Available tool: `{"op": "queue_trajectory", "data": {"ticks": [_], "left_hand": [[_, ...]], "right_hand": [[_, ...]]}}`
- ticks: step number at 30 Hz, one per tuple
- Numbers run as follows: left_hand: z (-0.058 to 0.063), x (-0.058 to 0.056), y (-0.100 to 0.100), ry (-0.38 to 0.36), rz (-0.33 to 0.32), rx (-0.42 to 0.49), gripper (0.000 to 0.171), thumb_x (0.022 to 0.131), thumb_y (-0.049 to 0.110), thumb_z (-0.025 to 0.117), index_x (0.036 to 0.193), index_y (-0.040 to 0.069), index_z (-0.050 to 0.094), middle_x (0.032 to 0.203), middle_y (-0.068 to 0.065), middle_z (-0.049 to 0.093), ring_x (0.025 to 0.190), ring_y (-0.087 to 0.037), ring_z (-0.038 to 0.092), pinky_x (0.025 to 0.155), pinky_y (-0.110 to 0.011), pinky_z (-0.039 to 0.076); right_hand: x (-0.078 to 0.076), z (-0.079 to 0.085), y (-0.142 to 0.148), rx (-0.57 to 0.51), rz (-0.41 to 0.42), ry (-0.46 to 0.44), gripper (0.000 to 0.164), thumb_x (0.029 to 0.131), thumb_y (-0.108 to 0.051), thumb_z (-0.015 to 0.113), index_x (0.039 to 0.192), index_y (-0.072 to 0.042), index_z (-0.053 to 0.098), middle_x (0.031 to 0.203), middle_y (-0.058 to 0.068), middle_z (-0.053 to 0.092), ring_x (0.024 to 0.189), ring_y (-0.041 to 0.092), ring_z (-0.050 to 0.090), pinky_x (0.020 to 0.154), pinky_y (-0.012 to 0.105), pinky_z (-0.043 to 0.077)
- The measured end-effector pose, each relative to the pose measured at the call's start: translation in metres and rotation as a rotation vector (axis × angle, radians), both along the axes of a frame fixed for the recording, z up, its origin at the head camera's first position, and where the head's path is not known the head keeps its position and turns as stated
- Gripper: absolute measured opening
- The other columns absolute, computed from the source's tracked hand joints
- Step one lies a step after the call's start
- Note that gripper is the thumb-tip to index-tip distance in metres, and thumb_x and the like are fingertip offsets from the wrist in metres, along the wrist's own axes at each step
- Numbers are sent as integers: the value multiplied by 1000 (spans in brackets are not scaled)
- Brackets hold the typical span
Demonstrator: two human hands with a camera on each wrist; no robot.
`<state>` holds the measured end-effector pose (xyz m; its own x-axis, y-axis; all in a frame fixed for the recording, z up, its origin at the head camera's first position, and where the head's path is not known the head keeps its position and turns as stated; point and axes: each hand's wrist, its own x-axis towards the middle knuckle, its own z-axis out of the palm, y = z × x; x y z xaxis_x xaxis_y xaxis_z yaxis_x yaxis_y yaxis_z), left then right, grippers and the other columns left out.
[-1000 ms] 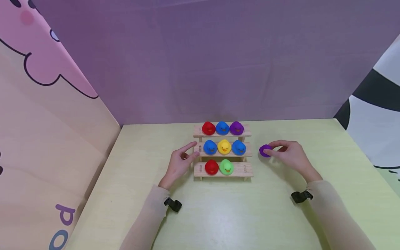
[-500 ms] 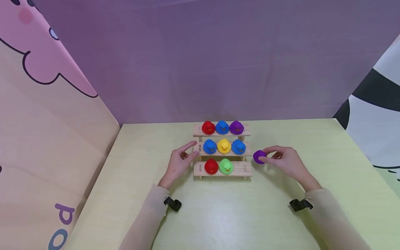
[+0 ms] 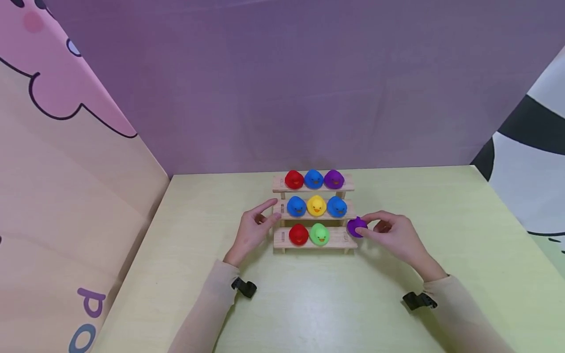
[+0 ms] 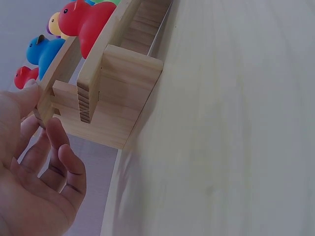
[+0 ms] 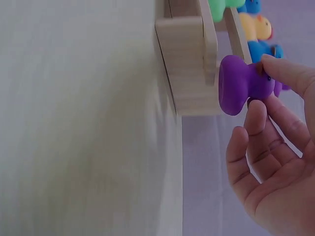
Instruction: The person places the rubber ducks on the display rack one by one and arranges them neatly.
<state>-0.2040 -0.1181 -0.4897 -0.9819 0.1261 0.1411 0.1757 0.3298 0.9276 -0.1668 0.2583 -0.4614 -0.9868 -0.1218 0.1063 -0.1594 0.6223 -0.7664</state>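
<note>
A three-step wooden rack (image 3: 340,241) holds rubber ducks in rows. My left hand (image 3: 252,231) pinches the left end of its middle step, thumb above and fingers below in the left wrist view. My right hand (image 3: 399,240) holds a purple rubber duck (image 5: 236,84) between thumb and fingertips, at the right end of the bottom step. Whether that duck touches the step I cannot tell. On the bottom step sit a red duck (image 3: 298,235) and a green duck (image 3: 320,234). The middle step bears two blue ducks around a yellow duck (image 3: 316,206).
Red, blue and purple ducks (image 3: 334,179) line the top step. The rack stands near the back edge of a pale wooden table (image 3: 300,304), before a purple backdrop (image 3: 282,88). A printed side panel (image 3: 66,196) rises at the left.
My right hand has brought the purple duck leftward and slightly nearer, from beside the rack to the bottom step's right end. My left hand keeps its place on the rack.
</note>
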Motion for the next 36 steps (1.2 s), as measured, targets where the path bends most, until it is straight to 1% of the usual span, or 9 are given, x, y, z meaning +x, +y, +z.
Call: {"op": "queue_trajectory", "data": {"ticks": [8, 12, 16, 20, 27, 36], "left_hand": [[0, 0, 0, 9, 0, -13, 46, 103, 28, 73, 148, 23, 66, 106, -19, 69, 78, -20, 55, 56, -22, 39], [-1, -1, -1, 8, 4, -12, 46, 103, 28, 73, 148, 24, 66, 106, -18, 69, 79, -20, 55, 56, -22, 39], [-2, -1, -1, 9, 4, -11, 46, 103, 29, 73, 148, 25, 66, 106, -18, 68, 78, -21, 56, 56, -22, 39], [-2, -1, -1, 14, -1, -14, 47, 103, 28, 73, 149, 24, 65, 111, -17, 70, 78, -20, 55, 57, -21, 40], [-1, -1, -1, 29, -7, 15, 44, 103, 24, 74, 146, 21, 67, 97, -23, 67, 73, -18, 54, 58, -21, 39], [1, 0, 0, 21, 0, 14, 45, 102, 25, 74, 147, 21, 67, 100, -22, 68, 74, -18, 55, 58, -21, 39]], "right_hand": [[8, 3, -16, -12, 19, 9, 33, 90, -34, 88, 114, -13, 81, 86, 5, 71, 76, 12, 62, 64, 25, 47], [11, 3, -24, -30, 46, 13, 31, 90, -31, 88, 114, -13, 81, 87, 8, 71, 75, 14, 62, 63, 25, 47], [13, 2, -32, -47, 72, 25, 31, 90, -29, 88, 114, -12, 81, 91, 9, 72, 74, 13, 63, 61, 25, 48], [11, 0, -37, -58, 87, 40, 29, 89, -29, 89, 113, -14, 82, 93, 8, 73, 72, 12, 63, 61, 25, 48], [10, -2, -39, -60, 106, 25, 30, 90, -31, 88, 113, -14, 82, 102, 6, 77, 75, 14, 65, 62, 25, 50], [10, -6, -41, -52, 112, 9, 33, 90, -31, 88, 116, -13, 81, 104, 6, 75, 75, 15, 63, 61, 24, 48]]}}
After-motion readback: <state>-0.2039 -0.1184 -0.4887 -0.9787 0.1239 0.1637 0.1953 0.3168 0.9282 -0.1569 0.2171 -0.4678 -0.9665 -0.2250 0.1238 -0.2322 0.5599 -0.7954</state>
